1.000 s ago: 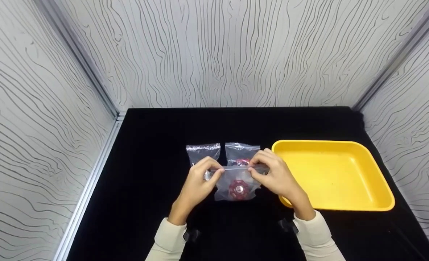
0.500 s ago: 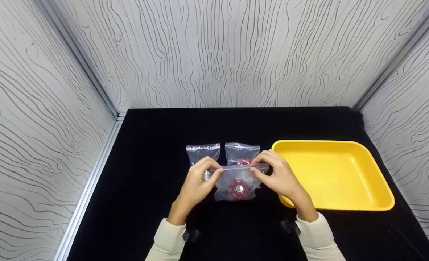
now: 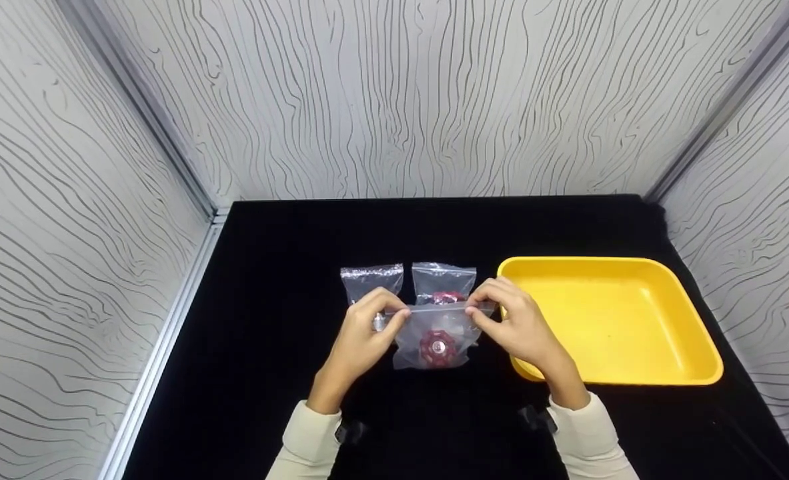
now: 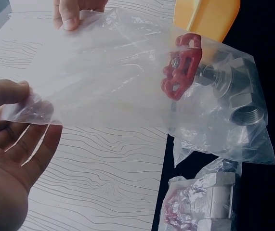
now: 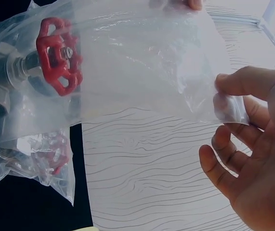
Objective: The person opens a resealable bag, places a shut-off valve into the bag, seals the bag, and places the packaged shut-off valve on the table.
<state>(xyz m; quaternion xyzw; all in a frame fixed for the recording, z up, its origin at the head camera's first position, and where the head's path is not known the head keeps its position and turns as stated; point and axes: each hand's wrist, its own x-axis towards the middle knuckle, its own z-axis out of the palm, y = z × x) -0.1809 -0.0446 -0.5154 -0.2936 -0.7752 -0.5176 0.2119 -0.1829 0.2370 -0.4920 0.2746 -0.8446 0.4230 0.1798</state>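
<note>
A clear zip bag (image 3: 411, 337) stands upright between my hands, its top edge stretched level. Inside it sits a metal valve (image 4: 241, 91) with a red handwheel (image 3: 438, 349), threaded end showing in the left wrist view. My left hand (image 3: 365, 333) pinches the bag's top left corner between thumb and fingers. At the top right corner, my right hand (image 3: 517, 323) pinches the same edge, thumb (image 5: 243, 82) on the near side. Behind the held bag lie two more zip bags, one at left (image 3: 373, 280) and one at right (image 3: 444, 279) with a red handwheel in it.
A yellow tray (image 3: 611, 380) lies on the black cloth (image 3: 287, 267) at right, close to my right hand. Pale wood-patterned panels (image 3: 394, 100) enclose the back and both sides.
My right hand has slid slightly to the right along the bag's top edge, thumb and fingers still pinching. The left hand and the bag have barely moved.
</note>
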